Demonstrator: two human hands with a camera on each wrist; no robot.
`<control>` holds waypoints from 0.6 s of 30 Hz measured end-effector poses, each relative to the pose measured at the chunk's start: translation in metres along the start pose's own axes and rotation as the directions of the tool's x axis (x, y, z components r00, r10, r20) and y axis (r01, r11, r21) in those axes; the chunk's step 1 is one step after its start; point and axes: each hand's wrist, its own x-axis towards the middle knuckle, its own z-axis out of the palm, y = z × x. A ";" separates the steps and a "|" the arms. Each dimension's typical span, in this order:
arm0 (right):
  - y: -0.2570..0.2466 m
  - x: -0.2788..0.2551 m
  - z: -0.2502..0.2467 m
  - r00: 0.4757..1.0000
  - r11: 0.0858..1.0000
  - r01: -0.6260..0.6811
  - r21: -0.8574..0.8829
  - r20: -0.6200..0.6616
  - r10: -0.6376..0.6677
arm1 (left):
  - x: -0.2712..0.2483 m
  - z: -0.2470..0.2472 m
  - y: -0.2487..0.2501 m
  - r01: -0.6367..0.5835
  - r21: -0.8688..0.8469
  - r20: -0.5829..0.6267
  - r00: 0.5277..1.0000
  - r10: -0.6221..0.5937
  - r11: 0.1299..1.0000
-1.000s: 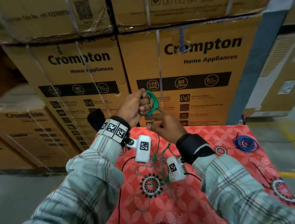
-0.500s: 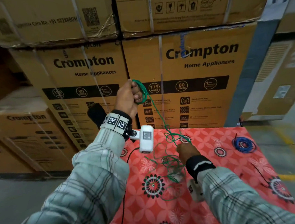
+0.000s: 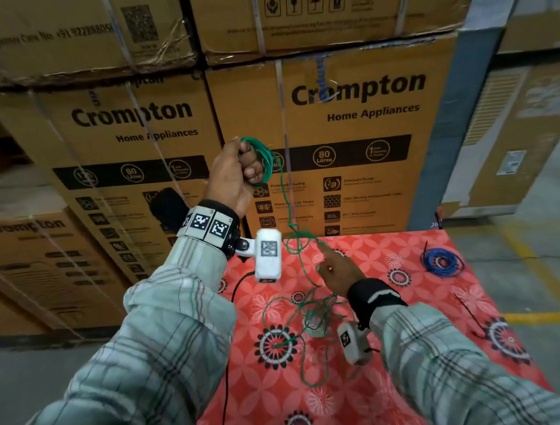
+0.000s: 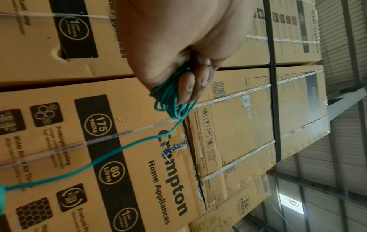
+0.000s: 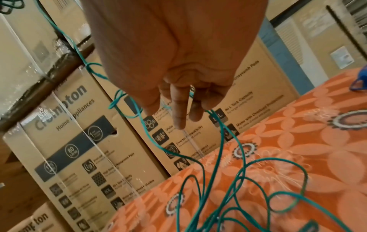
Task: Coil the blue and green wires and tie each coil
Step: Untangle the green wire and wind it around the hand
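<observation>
My left hand (image 3: 234, 172) is raised in front of the cartons and grips a small coil of green wire (image 3: 262, 159); the left wrist view shows the fingers curled round the coil (image 4: 170, 102). One strand drops from the coil to a knotted tangle (image 3: 296, 241). My right hand (image 3: 339, 269) is low over the table, its index finger straight and pointing at the tangle. In the right wrist view the green wire (image 5: 218, 133) runs between its curled fingers. Loose green loops (image 3: 302, 329) lie on the cloth. The blue wire (image 3: 442, 262) lies coiled at the far right.
The table wears a red flowered cloth (image 3: 405, 387). Thin black ties (image 3: 468, 314) lie on its right side. Stacked Crompton cartons (image 3: 357, 104) stand close behind the table. A black cable (image 3: 226, 386) hangs off the left edge. Concrete floor with a yellow line is at the right.
A second ago both hands met at the coil. The right hand dropped to the table, then rose slightly toward the tangle. The left hand lifted the coil higher.
</observation>
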 end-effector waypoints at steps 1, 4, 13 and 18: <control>-0.005 0.005 -0.003 1.000 0.999 0.018 0.039 -0.014 -0.018 | -0.002 0.003 0.004 -0.008 -0.007 0.013 1.000 0.008 1.000; -0.027 0.018 -0.025 0.990 0.986 0.108 0.125 -0.098 -0.096 | -0.005 0.008 0.018 -0.044 -0.017 0.055 0.997 0.045 0.999; -0.119 0.038 -0.070 0.979 0.565 0.202 0.800 -0.181 -0.093 | -0.007 0.000 0.028 -0.053 -0.010 0.046 0.998 0.053 0.999; -0.109 0.018 -0.054 0.978 0.573 0.210 0.792 -0.162 -0.134 | -0.011 -0.009 0.020 -0.029 -0.011 0.033 0.999 0.029 1.000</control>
